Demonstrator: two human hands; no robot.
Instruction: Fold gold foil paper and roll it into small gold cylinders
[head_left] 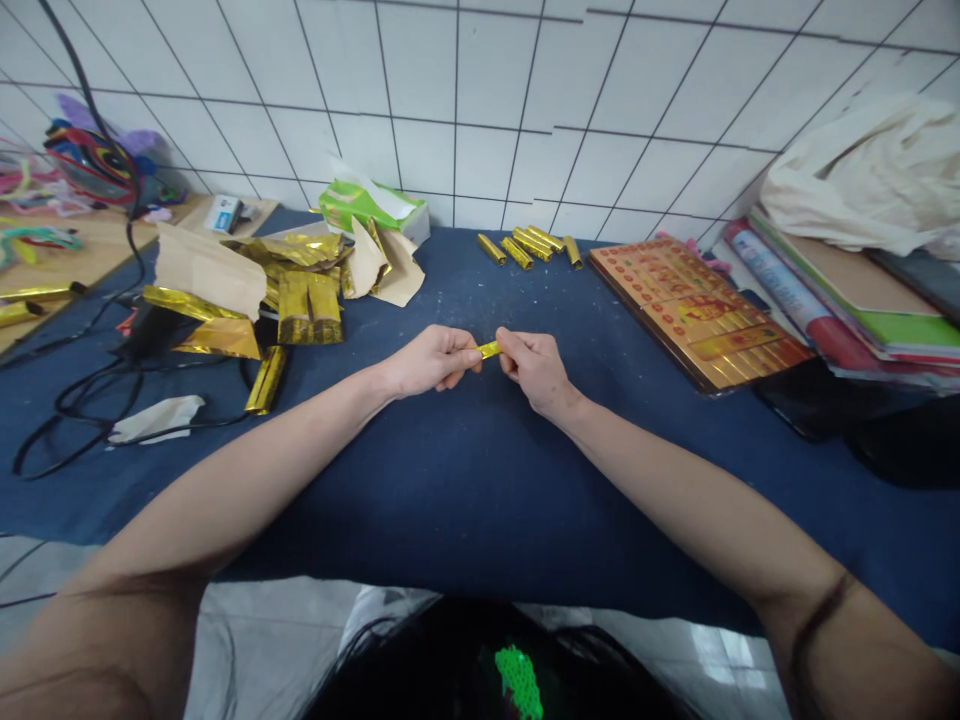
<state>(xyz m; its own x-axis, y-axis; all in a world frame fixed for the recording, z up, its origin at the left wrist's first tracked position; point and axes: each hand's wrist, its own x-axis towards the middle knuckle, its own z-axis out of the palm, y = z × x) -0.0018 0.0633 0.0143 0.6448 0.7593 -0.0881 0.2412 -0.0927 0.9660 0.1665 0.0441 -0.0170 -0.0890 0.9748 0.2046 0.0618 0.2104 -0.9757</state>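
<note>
Both my hands meet over the middle of the blue table cover. My left hand and my right hand are closed in pinches on the two ends of a small rolled gold foil paper, held just above the cloth. Several finished gold foil rolls lie in a row at the far edge near the wall. A heap of loose gold foil sheets and brown paper lies to the left.
A flat stack of red-and-gold printed sheets lies at the right, with books and a cloth bag beyond. A green tissue pack stands at the back. Black cables and a white scrap lie at left.
</note>
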